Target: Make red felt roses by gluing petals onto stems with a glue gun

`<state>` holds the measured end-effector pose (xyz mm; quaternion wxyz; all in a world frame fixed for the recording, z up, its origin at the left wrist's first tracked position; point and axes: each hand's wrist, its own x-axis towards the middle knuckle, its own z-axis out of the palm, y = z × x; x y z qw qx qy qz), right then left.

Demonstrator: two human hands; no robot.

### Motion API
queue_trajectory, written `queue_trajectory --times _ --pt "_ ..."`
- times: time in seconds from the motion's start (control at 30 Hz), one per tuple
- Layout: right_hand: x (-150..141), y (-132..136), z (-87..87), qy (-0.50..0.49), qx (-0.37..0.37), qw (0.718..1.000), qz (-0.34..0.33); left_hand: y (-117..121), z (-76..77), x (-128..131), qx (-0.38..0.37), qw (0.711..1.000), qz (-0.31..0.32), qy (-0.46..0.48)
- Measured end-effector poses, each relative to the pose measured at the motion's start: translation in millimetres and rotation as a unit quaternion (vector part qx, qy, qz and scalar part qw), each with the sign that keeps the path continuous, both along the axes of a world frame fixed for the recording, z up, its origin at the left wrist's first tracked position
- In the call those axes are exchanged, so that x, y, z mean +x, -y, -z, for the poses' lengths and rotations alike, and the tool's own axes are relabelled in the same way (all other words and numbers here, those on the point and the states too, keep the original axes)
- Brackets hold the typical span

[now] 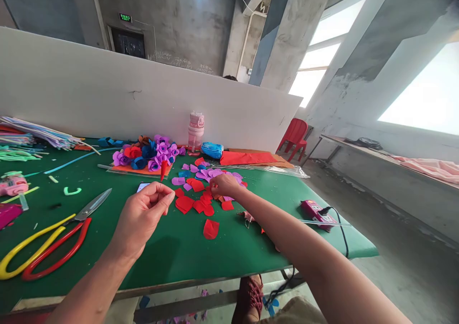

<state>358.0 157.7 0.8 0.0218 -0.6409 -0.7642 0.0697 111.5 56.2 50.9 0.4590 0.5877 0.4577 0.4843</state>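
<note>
My left hand [145,209] is raised over the near side of the table, its thumb and fingers pinched together. From the pinch a small rolled red paper bud [163,170] points upward; any stem below it is hidden by the fingers. My right hand [224,185] reaches forward into the loose paper petals, fingers curled down, and what they hold is hidden. Red petals [184,204] lie between the hands, with one lone red petal [211,229] nearer me. Purple petals [210,173] are spread just beyond my right hand.
Finished purple, red and blue paper flowers [158,154] are heaped at the back. Scissors [86,214] lie open on the left. A pink bottle [196,133] stands by the white partition [236,109]. A purple box [317,214] with a black cable sits near the right edge.
</note>
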Motion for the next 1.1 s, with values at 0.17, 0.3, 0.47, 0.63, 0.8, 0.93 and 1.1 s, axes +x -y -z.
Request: queue_trajectory --times 0.17,0.3,0.47,0.63,0.8,0.93,1.1 --pt "-6 -1 -5.7 -0.007 0.003 1.000 0.008 1 1.0 -1 0.001 1.000 0.002 0.007" --pt "-16 3 0.1 -0.021 -0.001 0.999 0.024 1 2.1 -3 0.002 1.000 0.006 0.011" --pt "-8 -7 5.0 -0.104 0.017 0.990 0.093 0 2.4 -5 -0.005 1.000 0.010 0.012" --pt "21 -15 -7.6 -0.283 0.026 0.949 0.140 -1 3.7 -6 -0.001 1.000 0.004 0.010" --pt "41 -10 -33.3 -0.474 0.034 0.866 0.157 -1 4.6 -6 0.000 1.000 0.003 0.006" --pt "44 0 -47.4 -0.557 0.009 0.818 0.143 -1 4.3 -4 -0.004 1.000 0.001 0.001" --pt "16 26 -22.7 -0.512 -0.147 0.842 0.088 -3 6.8 -3 0.001 1.000 0.005 -0.004"
